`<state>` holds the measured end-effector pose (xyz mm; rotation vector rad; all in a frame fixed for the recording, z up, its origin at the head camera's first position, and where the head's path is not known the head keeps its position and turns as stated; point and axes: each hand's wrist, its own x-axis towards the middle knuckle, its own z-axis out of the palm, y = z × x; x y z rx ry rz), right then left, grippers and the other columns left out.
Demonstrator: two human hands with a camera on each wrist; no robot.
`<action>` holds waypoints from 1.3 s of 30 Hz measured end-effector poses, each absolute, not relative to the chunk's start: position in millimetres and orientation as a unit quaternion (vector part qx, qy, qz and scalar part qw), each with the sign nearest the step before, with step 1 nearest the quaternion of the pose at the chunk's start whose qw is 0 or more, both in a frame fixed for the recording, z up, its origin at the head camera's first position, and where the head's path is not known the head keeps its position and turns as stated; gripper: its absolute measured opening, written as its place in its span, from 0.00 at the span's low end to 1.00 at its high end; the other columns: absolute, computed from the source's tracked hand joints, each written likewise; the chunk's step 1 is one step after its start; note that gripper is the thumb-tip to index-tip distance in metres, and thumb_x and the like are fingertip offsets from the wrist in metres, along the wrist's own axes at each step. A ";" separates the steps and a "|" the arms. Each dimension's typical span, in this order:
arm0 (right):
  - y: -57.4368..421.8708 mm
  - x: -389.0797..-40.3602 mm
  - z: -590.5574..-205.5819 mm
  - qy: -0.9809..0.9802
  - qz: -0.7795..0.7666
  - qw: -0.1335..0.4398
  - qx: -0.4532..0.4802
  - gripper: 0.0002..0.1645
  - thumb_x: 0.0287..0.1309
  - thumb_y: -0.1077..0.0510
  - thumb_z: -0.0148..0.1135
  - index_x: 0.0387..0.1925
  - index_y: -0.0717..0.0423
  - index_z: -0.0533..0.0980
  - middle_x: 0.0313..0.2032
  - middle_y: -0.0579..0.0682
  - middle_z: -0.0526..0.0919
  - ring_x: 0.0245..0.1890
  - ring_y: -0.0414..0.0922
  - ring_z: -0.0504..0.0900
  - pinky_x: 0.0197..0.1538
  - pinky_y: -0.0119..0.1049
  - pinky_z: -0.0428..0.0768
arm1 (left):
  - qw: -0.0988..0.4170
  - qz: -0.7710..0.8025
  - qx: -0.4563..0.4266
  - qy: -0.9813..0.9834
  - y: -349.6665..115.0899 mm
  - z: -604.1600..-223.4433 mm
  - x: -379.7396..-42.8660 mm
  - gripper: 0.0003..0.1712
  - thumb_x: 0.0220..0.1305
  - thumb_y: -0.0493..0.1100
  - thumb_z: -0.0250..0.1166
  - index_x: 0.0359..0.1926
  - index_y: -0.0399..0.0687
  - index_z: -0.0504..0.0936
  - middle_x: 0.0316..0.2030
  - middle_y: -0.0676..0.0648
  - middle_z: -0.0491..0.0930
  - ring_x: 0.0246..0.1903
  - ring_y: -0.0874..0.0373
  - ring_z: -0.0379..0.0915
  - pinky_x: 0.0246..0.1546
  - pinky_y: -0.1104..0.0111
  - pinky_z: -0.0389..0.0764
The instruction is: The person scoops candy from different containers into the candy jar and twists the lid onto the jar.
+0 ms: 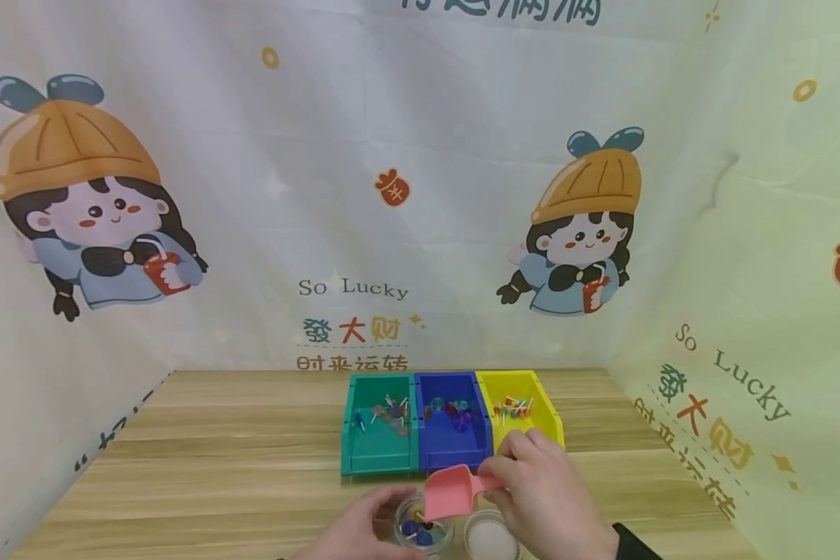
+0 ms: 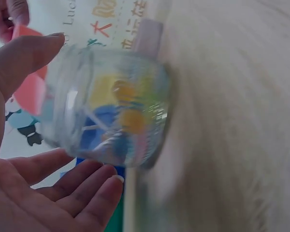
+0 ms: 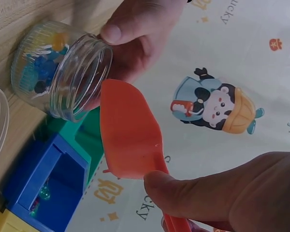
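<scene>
A clear glass jar (image 1: 423,533) stands on the table, with small round-headed pieces on white sticks, like mini lollipops (image 2: 133,120), in blue and yellow inside. My left hand (image 1: 364,529) holds the jar from the side, thumb by the rim and fingers round the other side. My right hand (image 1: 542,490) grips the handle of a small pink scoop (image 3: 128,130) between thumb and fingers. The scoop's blade is just above the jar's open mouth, overlapping the rim in the head view, and no pieces show on its visible face.
Behind the hands stand a green bin (image 1: 381,459), a blue bin (image 1: 455,455) and a yellow bin (image 1: 542,416), side by side, each with several small coloured pieces. A round white lid (image 1: 491,538) lies right of the jar. Printed cloth (image 1: 462,233) hangs around the table.
</scene>
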<state>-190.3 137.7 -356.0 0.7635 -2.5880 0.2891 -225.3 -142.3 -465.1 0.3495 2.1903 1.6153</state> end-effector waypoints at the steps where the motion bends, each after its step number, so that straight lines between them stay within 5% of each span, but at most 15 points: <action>1: 137.0 -190.3 -355.8 -0.931 0.105 0.215 0.275 0.09 0.56 0.52 0.85 0.37 0.42 0.90 0.32 0.34 0.73 0.38 0.36 0.67 0.43 0.33 0.72 | 0.195 0.577 0.122 0.784 -143.4 -461.2 -224.2 0.45 0.65 0.48 0.82 0.77 0.41 0.73 0.67 0.42 0.81 0.62 0.45 0.80 0.64 0.47 0.86; 13: 128.2 -192.0 -349.8 -0.936 0.103 0.212 0.262 0.10 0.57 0.49 0.85 0.39 0.42 0.91 0.33 0.34 0.75 0.38 0.36 0.68 0.44 0.34 0.74 | 0.127 0.571 0.151 0.797 -160.1 -439.2 -225.6 0.42 0.71 0.45 0.77 0.77 0.31 0.70 0.74 0.29 0.74 0.72 0.30 0.72 0.69 0.40 0.80; 29: 109.9 -196.3 -346.7 -0.946 0.147 0.184 0.222 0.14 0.58 0.49 0.84 0.43 0.47 0.90 0.33 0.38 0.76 0.38 0.37 0.68 0.48 0.39 0.75 | -0.049 0.557 0.061 0.827 -169.8 -422.3 -232.5 0.26 0.79 0.45 0.69 0.71 0.39 0.80 0.68 0.38 0.82 0.63 0.42 0.84 0.64 0.44 0.84; 39: 99.1 -206.8 -348.1 -0.941 0.166 0.216 0.202 0.13 0.58 0.53 0.85 0.41 0.51 0.90 0.32 0.42 0.77 0.38 0.41 0.71 0.48 0.42 0.75 | -0.100 0.538 0.026 0.837 -187.8 -411.6 -253.7 0.28 0.83 0.48 0.62 0.75 0.38 0.75 0.70 0.34 0.80 0.66 0.39 0.80 0.62 0.47 0.86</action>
